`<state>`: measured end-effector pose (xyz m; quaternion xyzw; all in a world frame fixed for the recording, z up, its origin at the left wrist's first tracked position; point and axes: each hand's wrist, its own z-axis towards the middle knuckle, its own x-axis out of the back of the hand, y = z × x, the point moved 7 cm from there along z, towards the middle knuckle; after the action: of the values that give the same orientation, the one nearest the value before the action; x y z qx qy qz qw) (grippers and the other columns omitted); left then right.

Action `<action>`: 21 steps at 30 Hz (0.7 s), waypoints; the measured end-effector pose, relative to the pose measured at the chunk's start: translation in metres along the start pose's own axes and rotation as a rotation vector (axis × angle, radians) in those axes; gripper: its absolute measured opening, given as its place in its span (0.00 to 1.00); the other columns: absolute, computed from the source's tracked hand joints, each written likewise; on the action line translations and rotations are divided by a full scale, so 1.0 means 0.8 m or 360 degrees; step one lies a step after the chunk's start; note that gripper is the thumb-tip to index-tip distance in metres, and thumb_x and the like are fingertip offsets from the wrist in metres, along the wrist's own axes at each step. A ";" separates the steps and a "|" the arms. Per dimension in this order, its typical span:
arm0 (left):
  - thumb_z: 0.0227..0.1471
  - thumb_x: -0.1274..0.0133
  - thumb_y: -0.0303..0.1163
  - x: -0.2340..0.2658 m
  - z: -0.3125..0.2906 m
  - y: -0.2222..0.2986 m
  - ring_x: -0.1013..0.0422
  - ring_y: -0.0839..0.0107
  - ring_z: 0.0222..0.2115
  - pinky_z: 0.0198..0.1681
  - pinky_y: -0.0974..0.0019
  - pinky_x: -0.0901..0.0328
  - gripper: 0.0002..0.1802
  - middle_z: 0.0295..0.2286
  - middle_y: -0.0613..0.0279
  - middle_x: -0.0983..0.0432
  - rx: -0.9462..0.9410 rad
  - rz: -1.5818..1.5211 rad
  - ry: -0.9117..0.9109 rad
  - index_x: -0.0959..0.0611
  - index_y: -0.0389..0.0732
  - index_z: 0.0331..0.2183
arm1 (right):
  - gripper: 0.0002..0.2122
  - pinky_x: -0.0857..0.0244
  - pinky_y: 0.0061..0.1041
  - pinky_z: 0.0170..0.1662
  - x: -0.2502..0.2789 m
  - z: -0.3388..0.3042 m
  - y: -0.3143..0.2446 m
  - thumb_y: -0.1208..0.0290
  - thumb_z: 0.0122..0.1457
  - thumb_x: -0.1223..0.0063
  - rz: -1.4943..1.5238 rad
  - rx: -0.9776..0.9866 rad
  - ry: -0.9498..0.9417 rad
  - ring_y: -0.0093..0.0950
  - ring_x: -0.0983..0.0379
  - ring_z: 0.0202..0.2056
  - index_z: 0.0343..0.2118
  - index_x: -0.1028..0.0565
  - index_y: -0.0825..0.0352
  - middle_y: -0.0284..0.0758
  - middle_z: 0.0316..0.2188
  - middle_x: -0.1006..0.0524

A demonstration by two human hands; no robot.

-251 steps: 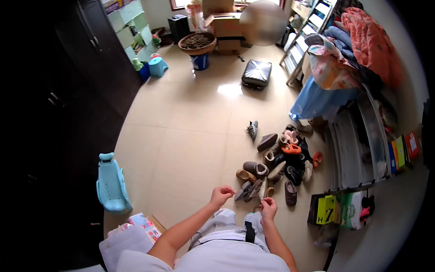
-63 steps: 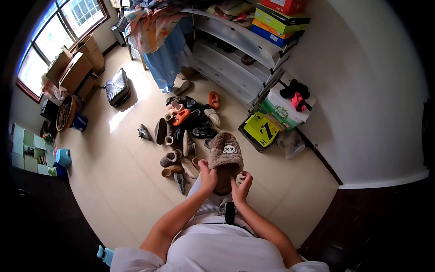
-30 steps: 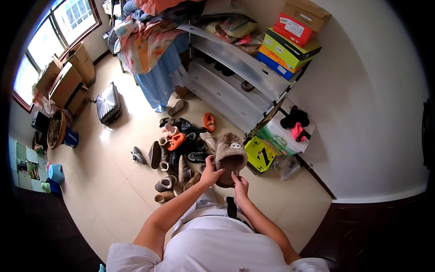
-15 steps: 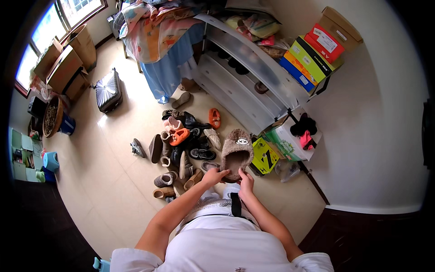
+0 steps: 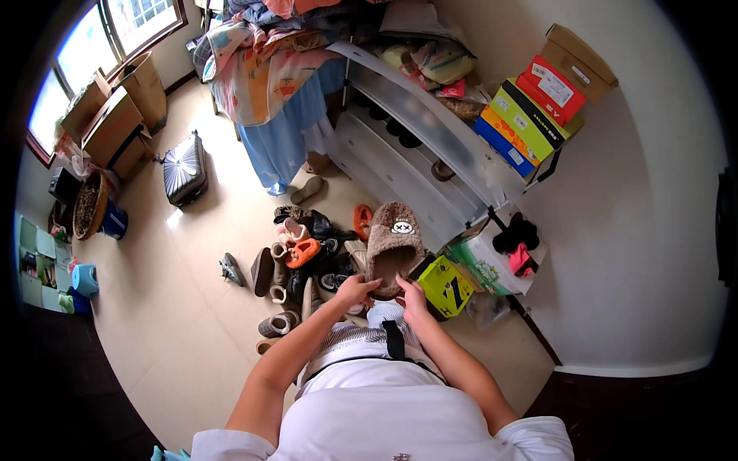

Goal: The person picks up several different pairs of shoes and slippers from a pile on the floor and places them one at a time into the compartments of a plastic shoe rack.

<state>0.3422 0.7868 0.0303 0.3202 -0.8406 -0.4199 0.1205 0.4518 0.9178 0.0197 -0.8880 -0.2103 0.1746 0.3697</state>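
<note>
A brown fuzzy slipper [image 5: 392,238], with a pale cartoon face patch on its top, is held up in front of my body, its toe pointing away from me. My left hand [image 5: 360,290] grips the heel end on the left side. On the right side of the heel, my right hand [image 5: 412,296] pinches the edge, thumb toward the opening. Beyond and left of the slipper, a heap of mixed shoes lies on the floor, among them an orange slipper [image 5: 303,253], a grey-brown boot [image 5: 278,323] and a dark shoe [image 5: 262,270]. The slipper hides part of the heap.
A translucent shoe rack [image 5: 430,146] with a raised front stands ahead. Coloured shoeboxes [image 5: 523,115] are stacked at its right end. A yellow-green box [image 5: 444,286] sits right of the slipper. A black suitcase [image 5: 185,169] and cardboard boxes [image 5: 115,127] stand at the left.
Both hands have raised the slipper slightly, away from me and a little to the left. It now covers more of the shoe heap. The view has shifted slightly.
</note>
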 end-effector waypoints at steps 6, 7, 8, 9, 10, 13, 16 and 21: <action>0.48 0.46 0.50 0.027 0.101 0.039 0.25 0.72 0.18 0.27 0.71 0.33 0.27 0.26 0.58 0.22 0.0004 0.0344 0.0059 0.22 0.32 0.38 | 0.12 0.35 0.22 0.30 -0.022 0.084 -0.037 0.65 0.48 0.38 -0.0230 -0.0131 -0.0132 0.22 0.29 0.29 0.33 0.27 0.62 0.29 0.30 0.25; 0.47 0.47 0.51 0.029 0.114 0.050 0.23 0.66 0.24 0.30 0.67 0.32 0.28 0.28 0.56 0.22 0.0070 0.0407 0.0076 0.22 0.35 0.39 | 0.13 0.36 0.23 0.29 -0.026 0.107 -0.044 0.66 0.48 0.38 -0.0249 -0.0166 -0.0138 0.22 0.30 0.30 0.34 0.28 0.63 0.30 0.31 0.25; 0.47 0.47 0.51 0.032 0.137 0.051 0.23 0.66 0.24 0.30 0.67 0.32 0.28 0.28 0.56 0.22 0.0075 0.0410 0.0086 0.22 0.35 0.39 | 0.13 0.36 0.23 0.29 -0.030 0.129 -0.052 0.66 0.48 0.38 -0.0246 -0.0171 -0.0148 0.22 0.30 0.30 0.34 0.28 0.63 0.30 0.31 0.25; 0.47 0.47 0.51 0.044 0.168 0.057 0.24 0.62 0.27 0.33 0.65 0.32 0.28 0.29 0.55 0.22 -0.0104 0.0562 0.0222 0.23 0.38 0.41 | 0.13 0.36 0.23 0.29 -0.041 0.151 -0.065 0.67 0.48 0.38 -0.0265 -0.0134 -0.0191 0.22 0.30 0.30 0.34 0.28 0.63 0.31 0.32 0.25; 0.47 0.47 0.51 0.038 0.177 0.087 0.24 0.59 0.31 0.35 0.62 0.32 0.28 0.30 0.53 0.22 -0.0280 0.0718 0.0315 0.24 0.40 0.43 | 0.12 0.37 0.23 0.29 -0.037 0.178 -0.076 0.68 0.48 0.38 -0.0273 -0.0100 -0.0194 0.23 0.30 0.30 0.34 0.29 0.63 0.32 0.32 0.25; 0.44 0.46 0.42 0.023 0.180 0.178 0.29 0.53 0.39 0.40 0.57 0.34 0.27 0.39 0.50 0.27 -0.0470 0.1037 0.0657 0.28 0.43 0.47 | 0.08 0.39 0.22 0.25 -0.048 0.262 -0.111 0.70 0.49 0.40 -0.0318 -0.0029 -0.0052 0.23 0.31 0.26 0.30 0.28 0.63 0.31 0.28 0.25; 0.43 0.45 0.30 -0.046 0.189 0.271 0.31 0.55 0.40 0.41 0.59 0.36 0.22 0.38 0.52 0.29 -0.1222 0.1015 0.0605 0.26 0.41 0.43 | 0.07 0.39 0.23 0.24 -0.037 0.361 -0.132 0.71 0.50 0.41 -0.0051 -0.0028 -0.0071 0.23 0.31 0.25 0.29 0.28 0.63 0.32 0.28 0.25; 0.46 0.46 0.29 -0.187 0.118 0.376 0.34 0.55 0.39 0.44 0.58 0.39 0.13 0.36 0.54 0.29 -0.1704 0.0651 -0.0603 0.24 0.39 0.37 | 0.09 0.40 0.23 0.20 -0.063 0.424 -0.168 0.67 0.48 0.39 -0.0486 -0.0014 0.0074 0.24 0.33 0.20 0.26 0.28 0.65 0.33 0.26 0.25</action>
<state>0.2806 1.0748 0.2170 -0.0334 -0.5637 -0.8028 0.1914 0.2186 1.1760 -0.1003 -0.8512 -0.3350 0.0948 0.3928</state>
